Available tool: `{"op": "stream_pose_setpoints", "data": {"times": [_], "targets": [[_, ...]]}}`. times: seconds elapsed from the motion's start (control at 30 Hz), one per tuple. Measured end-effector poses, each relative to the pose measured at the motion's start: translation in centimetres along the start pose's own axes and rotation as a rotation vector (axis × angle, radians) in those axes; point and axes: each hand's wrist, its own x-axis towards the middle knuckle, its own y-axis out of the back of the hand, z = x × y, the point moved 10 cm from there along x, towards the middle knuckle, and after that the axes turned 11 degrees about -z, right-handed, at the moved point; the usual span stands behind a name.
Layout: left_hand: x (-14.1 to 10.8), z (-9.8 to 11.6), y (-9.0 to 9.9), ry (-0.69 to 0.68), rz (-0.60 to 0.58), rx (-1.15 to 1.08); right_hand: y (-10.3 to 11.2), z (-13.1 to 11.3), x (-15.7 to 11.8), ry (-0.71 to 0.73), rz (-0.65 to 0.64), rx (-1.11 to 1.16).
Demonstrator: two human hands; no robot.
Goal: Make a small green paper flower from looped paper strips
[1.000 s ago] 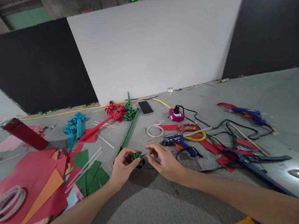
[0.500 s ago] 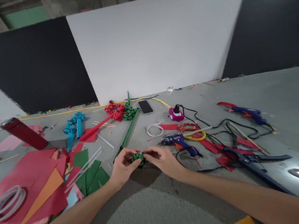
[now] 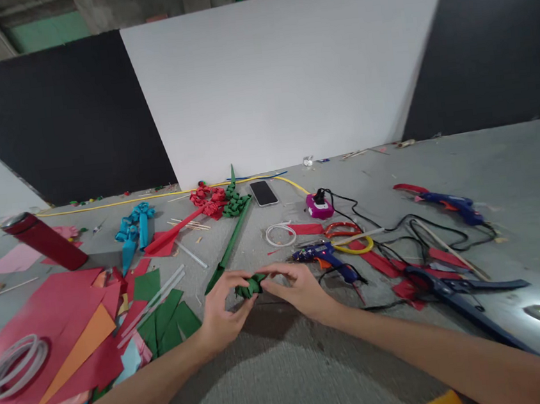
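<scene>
Between my two hands is a small folded green paper piece, curled and petal-like. My left hand grips its left side between thumb and fingers. The fingertips of my right hand pinch its right end. Just beyond my left hand lies a long green paper stem, which leads up to a green folded-paper cluster. A red folded-paper flower with a red stem rests against that cluster. Closest to my right hand is a blue glue gun on the floor.
At left, red paper sheets, green paper pieces and a red bottle lie about. A phone and purple power socket are ahead. On the right are cutters, a second glue gun and black cables.
The green paper piece has been turned in my fingers and now shows its side. My left thumb has shifted lower, beneath it. Things on the floor stay put.
</scene>
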Motion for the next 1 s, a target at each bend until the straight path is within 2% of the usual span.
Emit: {"op": "stream_pose_setpoints", "data": {"times": [0.13, 0.3, 0.43, 0.67, 0.87, 1.0], "targets": [[-0.6, 1.5, -0.4, -0.123, -0.024, 0.162, 0.2, -1.8, -0.2, 0.143, 0.005, -0.062], [-1.1, 1.9, -0.9, -0.220, -0.050, 0.211, 0.3, -2.9, -0.7, 0.256, 0.004, -0.154], [-1.0, 1.6, -1.4, -0.197, -0.092, 0.200, 0.6, -3.5, -1.3, 0.331, 0.063, -0.252], [-0.2, 2.5, -1.8, -0.166, -0.195, 0.185, 1.1, -4.3, -1.6, 0.340, 0.144, -0.409], [0.3, 1.0, -2.0, -0.079, -0.216, 0.121, -0.1, -4.9, -2.2, 0.415, 0.092, -0.583], [0.5, 0.2, -2.3, -0.054, -0.222, 0.035, -0.6, -5.1, -2.4, 0.465, 0.080, -0.593]]}}
